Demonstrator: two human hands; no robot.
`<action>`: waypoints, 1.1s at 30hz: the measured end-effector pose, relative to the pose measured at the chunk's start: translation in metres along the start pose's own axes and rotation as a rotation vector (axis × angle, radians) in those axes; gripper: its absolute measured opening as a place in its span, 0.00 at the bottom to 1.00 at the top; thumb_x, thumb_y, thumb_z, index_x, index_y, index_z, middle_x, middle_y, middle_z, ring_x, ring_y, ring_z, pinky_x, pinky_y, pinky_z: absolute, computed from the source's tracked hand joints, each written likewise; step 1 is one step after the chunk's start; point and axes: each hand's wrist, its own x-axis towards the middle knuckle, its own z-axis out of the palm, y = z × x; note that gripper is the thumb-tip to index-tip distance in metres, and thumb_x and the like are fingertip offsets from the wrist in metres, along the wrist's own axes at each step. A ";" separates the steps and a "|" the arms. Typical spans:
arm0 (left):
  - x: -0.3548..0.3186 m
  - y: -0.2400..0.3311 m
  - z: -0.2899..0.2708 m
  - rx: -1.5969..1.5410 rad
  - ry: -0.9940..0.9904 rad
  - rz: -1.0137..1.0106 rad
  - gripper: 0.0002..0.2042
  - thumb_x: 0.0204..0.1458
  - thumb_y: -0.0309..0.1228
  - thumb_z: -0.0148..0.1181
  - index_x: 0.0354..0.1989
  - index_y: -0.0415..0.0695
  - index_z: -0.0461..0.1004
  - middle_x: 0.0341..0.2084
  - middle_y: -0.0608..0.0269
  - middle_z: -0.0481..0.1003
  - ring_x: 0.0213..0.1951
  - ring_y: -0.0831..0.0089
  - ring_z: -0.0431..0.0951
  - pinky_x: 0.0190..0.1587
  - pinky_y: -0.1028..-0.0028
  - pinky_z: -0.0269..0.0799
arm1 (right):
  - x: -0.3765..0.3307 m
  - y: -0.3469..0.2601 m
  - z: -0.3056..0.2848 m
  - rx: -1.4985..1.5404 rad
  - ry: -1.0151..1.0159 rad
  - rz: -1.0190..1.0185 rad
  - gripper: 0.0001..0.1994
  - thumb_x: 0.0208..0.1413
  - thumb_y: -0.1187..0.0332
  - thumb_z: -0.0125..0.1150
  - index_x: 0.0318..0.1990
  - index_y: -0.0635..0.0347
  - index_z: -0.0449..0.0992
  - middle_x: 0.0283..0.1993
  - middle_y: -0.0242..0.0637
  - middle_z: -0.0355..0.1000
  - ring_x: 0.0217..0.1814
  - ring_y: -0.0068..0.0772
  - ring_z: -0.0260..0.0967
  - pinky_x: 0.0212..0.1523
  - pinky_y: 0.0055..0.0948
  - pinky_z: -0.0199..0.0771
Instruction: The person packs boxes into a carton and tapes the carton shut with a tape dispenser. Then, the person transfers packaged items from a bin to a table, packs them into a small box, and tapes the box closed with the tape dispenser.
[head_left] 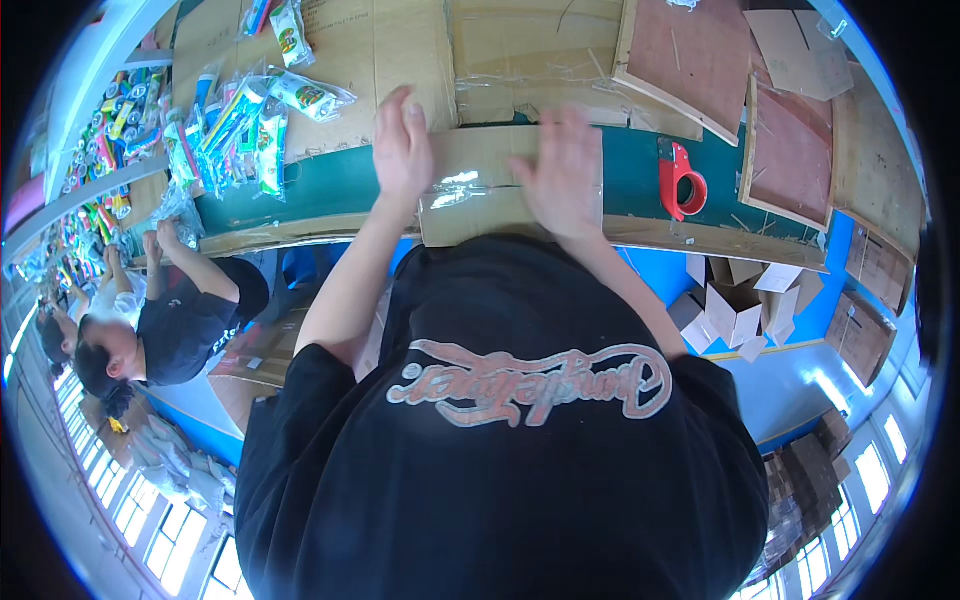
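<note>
A flat brown cardboard box (pixel 490 200), sealed with clear tape, lies at the near edge of the green table (pixel 640 170) right in front of me. My left hand (pixel 403 145) touches the box's left top corner with its fingers spread and lifted. My right hand (pixel 563 172) lies flat on the box's right part, palm down and blurred by motion. Neither hand grips anything. My black shirt hides the box's near side.
A red tape dispenser (pixel 682 184) sits on the table right of the box. Colourful packets in clear bags (pixel 240 120) lie at the left. Wooden boards (pixel 790 150) are at the right, small open cartons (pixel 735 308) on the blue floor. Another person (pixel 185 320) works at the left.
</note>
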 end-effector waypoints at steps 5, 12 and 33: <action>-0.047 -0.025 -0.002 -0.036 -0.230 -0.243 0.33 0.64 0.37 0.50 0.72 0.42 0.44 0.69 0.42 0.51 0.69 0.50 0.54 0.67 0.61 0.54 | 0.001 0.038 -0.011 -0.277 -0.256 -0.096 0.36 0.59 0.47 0.55 0.70 0.55 0.55 0.73 0.50 0.49 0.77 0.48 0.43 0.74 0.49 0.40; -0.045 -0.046 0.012 -1.079 -0.133 -0.641 0.29 0.68 0.49 0.34 0.73 0.49 0.46 0.69 0.54 0.53 0.69 0.62 0.55 0.69 0.65 0.53 | -0.009 0.084 0.025 1.294 -0.155 0.619 0.34 0.67 0.43 0.40 0.72 0.54 0.51 0.73 0.40 0.52 0.74 0.40 0.50 0.71 0.35 0.50; -0.054 0.113 0.057 -0.549 -1.942 0.187 0.45 0.57 0.68 0.34 0.74 0.47 0.41 0.71 0.55 0.49 0.71 0.61 0.50 0.71 0.61 0.46 | -0.321 -0.164 -0.055 1.978 1.249 1.390 0.32 0.64 0.46 0.44 0.63 0.66 0.65 0.62 0.45 0.69 0.60 0.36 0.70 0.62 0.34 0.67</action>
